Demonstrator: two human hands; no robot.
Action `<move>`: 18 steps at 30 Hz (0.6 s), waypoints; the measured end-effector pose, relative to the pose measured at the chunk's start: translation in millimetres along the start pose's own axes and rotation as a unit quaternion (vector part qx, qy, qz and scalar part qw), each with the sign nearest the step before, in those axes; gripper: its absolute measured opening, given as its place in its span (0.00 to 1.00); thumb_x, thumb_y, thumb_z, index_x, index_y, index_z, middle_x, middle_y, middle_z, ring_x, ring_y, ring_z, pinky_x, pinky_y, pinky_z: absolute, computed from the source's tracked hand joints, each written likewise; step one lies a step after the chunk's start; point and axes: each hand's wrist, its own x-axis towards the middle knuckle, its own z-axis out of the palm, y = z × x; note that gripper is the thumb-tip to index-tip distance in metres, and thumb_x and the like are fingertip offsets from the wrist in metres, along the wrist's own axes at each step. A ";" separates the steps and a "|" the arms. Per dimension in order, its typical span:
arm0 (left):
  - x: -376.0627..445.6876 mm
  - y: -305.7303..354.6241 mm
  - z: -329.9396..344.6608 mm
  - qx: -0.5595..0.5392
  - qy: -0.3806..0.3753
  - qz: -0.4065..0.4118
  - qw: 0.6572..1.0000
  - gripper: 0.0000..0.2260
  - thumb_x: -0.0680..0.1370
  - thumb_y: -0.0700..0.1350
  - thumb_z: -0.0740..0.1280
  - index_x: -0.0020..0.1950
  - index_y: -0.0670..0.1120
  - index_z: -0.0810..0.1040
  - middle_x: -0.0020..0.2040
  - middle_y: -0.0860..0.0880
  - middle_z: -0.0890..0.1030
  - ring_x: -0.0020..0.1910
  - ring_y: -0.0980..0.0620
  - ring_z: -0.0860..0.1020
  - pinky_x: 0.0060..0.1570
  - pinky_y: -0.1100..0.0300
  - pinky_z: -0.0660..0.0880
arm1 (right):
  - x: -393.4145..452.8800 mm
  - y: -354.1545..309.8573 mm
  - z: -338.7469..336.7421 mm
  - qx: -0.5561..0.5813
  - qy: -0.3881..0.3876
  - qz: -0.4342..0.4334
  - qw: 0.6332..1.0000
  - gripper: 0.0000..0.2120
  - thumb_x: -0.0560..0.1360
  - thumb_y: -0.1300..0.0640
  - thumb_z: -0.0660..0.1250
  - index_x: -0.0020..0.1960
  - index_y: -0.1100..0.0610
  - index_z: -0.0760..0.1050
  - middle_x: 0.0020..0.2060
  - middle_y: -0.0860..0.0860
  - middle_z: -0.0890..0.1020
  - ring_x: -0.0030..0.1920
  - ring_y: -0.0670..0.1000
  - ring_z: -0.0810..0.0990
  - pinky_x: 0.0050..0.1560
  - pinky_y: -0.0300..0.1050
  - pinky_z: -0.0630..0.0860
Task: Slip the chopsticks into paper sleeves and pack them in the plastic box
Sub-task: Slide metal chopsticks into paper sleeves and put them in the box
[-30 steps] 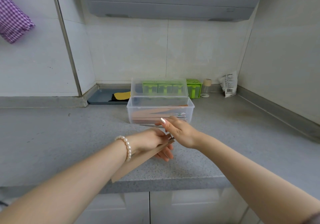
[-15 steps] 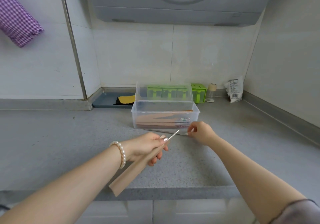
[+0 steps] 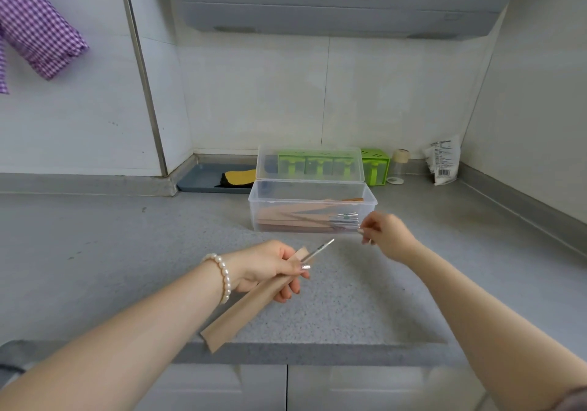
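Over the counter, left hand (image 3: 270, 267) grips a sleeved chopstick (image 3: 317, 249); right hand (image 3: 386, 234) apparently pinches another by the box (image 3: 313, 209).

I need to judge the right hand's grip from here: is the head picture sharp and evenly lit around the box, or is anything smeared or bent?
Head view: soft, even light with no hard shadows; the right hand is motion-blurred, so its grip at the plastic box is unclear; the left hand and paper sleeve read sharper; wide-angle bending curves the wall edges.
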 end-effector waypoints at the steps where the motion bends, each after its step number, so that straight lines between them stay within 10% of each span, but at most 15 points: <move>1: 0.3 0.3 -0.2 -0.005 -0.004 -0.001 1.000 0.05 0.79 0.40 0.62 0.49 0.39 0.76 0.33 0.47 0.79 0.27 0.55 0.77 0.30 0.62 0.76 | -5.6 -4.9 -12.7 0.062 -0.011 0.003 0.998 0.03 0.76 0.61 0.65 0.44 0.60 0.76 0.35 0.53 0.82 0.33 0.49 0.76 0.37 0.43 0.73; 6: 0.3 4.5 -0.2 -0.007 -0.040 -0.001 0.999 0.05 0.78 0.33 0.61 0.50 0.39 0.76 0.39 0.44 0.81 0.32 0.54 0.80 0.37 0.61 0.80 | -28.4 -8.6 -79.6 0.231 -0.093 -0.013 0.968 0.10 0.72 0.67 0.67 0.40 0.55 0.84 0.31 0.51 0.83 0.32 0.47 0.74 0.34 0.35 0.72; 18: -1.6 10.1 1.6 0.019 -0.039 -0.001 0.999 0.08 0.77 0.32 0.62 0.52 0.40 0.77 0.49 0.43 0.83 0.39 0.49 0.84 0.42 0.59 0.81 | -45.5 -21.4 -121.0 0.106 -0.118 -0.065 0.985 0.18 0.69 0.70 0.70 0.31 0.47 0.84 0.28 0.49 0.84 0.32 0.40 0.79 0.41 0.29 0.73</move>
